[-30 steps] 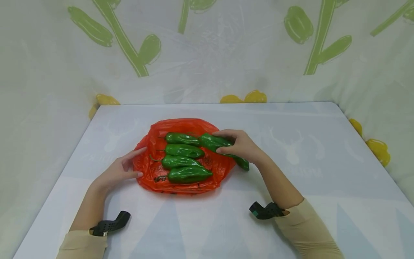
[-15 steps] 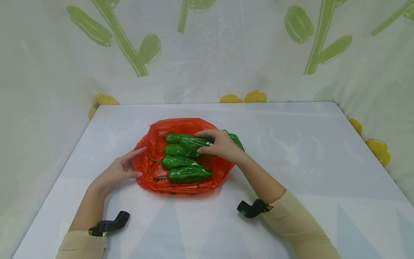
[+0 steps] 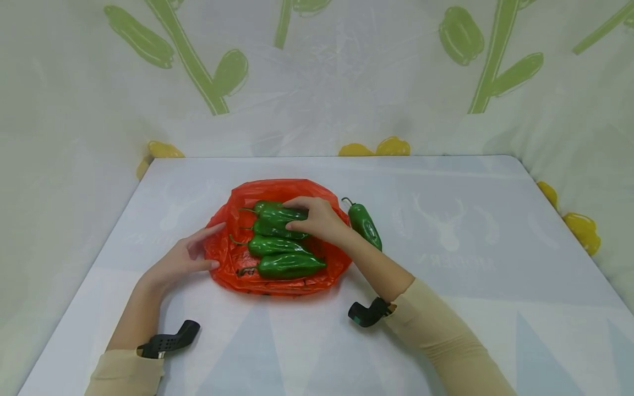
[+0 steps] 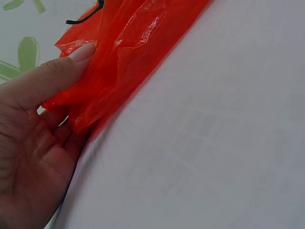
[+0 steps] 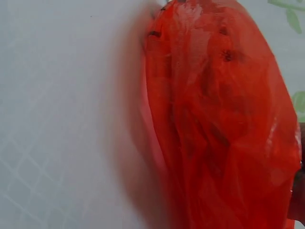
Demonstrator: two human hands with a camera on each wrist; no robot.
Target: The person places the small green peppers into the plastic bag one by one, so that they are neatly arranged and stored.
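A red plastic bag (image 3: 292,188) lies spread open in the middle of the table with several green peppers (image 3: 289,266) in a stack of rows. My left hand (image 3: 178,265) holds the bag's left edge; in the left wrist view the thumb presses on the red plastic (image 4: 143,43) with fingers behind it. Over the bag, my right hand (image 3: 319,221) grips a green pepper (image 3: 278,214) above the far rows, its stem pointing left. Fingers cover that pepper's right end. In the right wrist view the bag's side hides most of the hand.
One more green pepper (image 3: 364,224) lies on the table (image 3: 495,330) just right of the bag, close to the right forearm. Black wrist cameras (image 3: 170,338) sit on both wrists. A patterned sheet (image 3: 337,82) rises behind the table's back edge.
My right hand has carried its pepper leftward from the bag's right edge to the far rows inside. The pepper on the right has come into full view. The left hand stays put.
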